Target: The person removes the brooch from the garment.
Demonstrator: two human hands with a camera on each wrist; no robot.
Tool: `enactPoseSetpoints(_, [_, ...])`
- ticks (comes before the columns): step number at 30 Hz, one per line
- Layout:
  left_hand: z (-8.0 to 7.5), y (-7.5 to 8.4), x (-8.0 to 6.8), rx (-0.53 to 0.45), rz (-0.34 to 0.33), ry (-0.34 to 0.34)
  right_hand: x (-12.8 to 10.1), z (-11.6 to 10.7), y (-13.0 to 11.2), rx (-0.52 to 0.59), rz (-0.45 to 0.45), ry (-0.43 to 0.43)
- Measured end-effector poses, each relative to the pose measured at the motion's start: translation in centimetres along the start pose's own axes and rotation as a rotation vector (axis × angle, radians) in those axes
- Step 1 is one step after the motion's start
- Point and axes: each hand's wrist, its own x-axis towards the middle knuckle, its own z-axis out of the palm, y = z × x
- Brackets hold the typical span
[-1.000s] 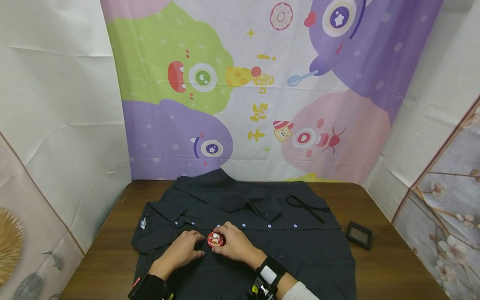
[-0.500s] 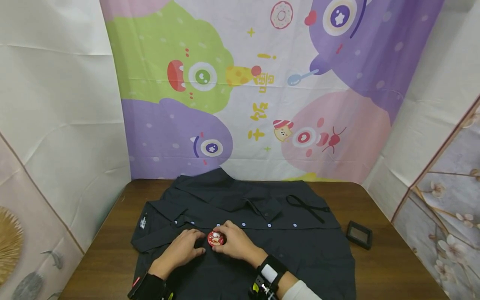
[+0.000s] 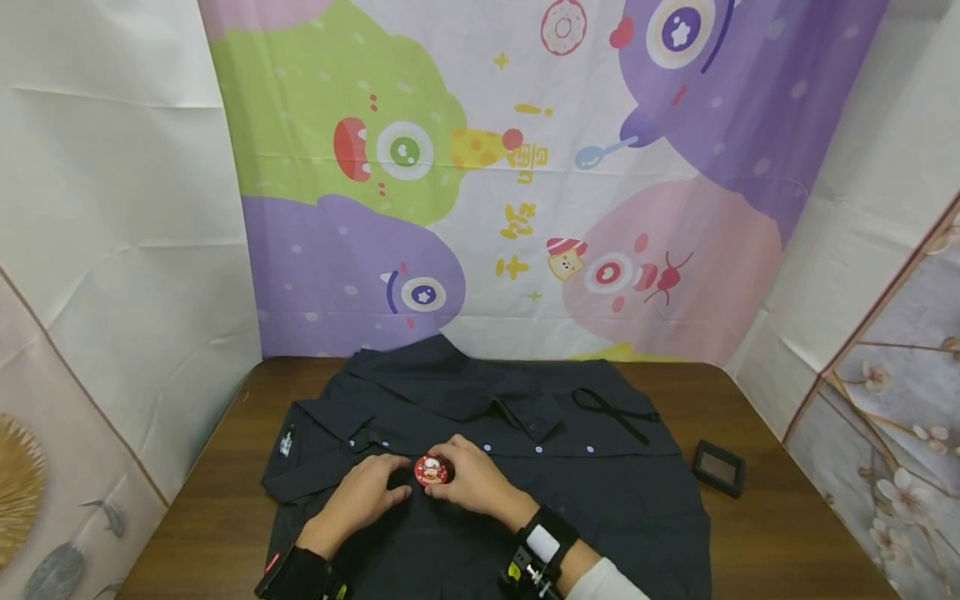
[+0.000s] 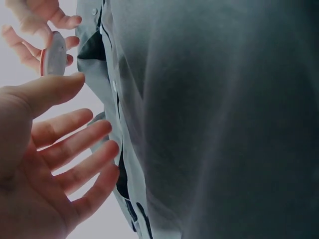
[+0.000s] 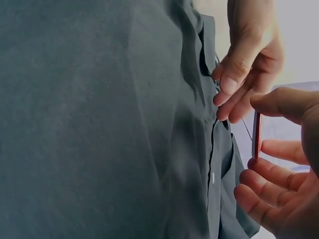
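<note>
A dark shirt lies spread flat on a brown table, its row of pale buttons facing up. My right hand pinches a round red badge over the button placket. In the right wrist view the badge shows edge-on between thumb and fingers. My left hand rests on the shirt just left of the badge, fingers relaxed and holding nothing. The left wrist view shows those fingers spread beside the placket, with the badge above them.
A small black square case sits on the table to the right of the shirt. A black strap lies on the shirt's far right part. A cartoon backdrop hangs behind the table.
The right hand has drawn the badge slightly farther from me along the placket. The left hand has stayed on the shirt beside it.
</note>
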Motion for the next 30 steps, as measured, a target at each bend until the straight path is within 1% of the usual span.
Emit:
enactPoseSetpoints(7, [0.0, 0.36, 0.04, -0.031, 0.005, 0.048, -0.01, -0.52, 0.32, -0.017, 0.014, 0.023])
enactPoseSetpoints(11, [-0.03, 0.47, 0.06, -0.038, 0.031, 0.092, -0.01, -0.58, 0.48, -0.019, 0.006, 0.028])
enactPoseSetpoints(14, [-0.06, 0.52, 0.11, -0.039, 0.048, 0.113, 0.01, -0.57, 0.51, -0.028, -0.001, 0.031])
enactPoseSetpoints(20, [-0.05, 0.66, 0.13, -0.049, 0.053, 0.119, -0.05, -0.55, 0.5, -0.039, -0.008, 0.037])
enactPoseSetpoints(30, [-0.07, 0.77, -0.07, -0.059, 0.076, 0.134, -0.15, -0.59, 0.71, -0.012, -0.042, 0.024])
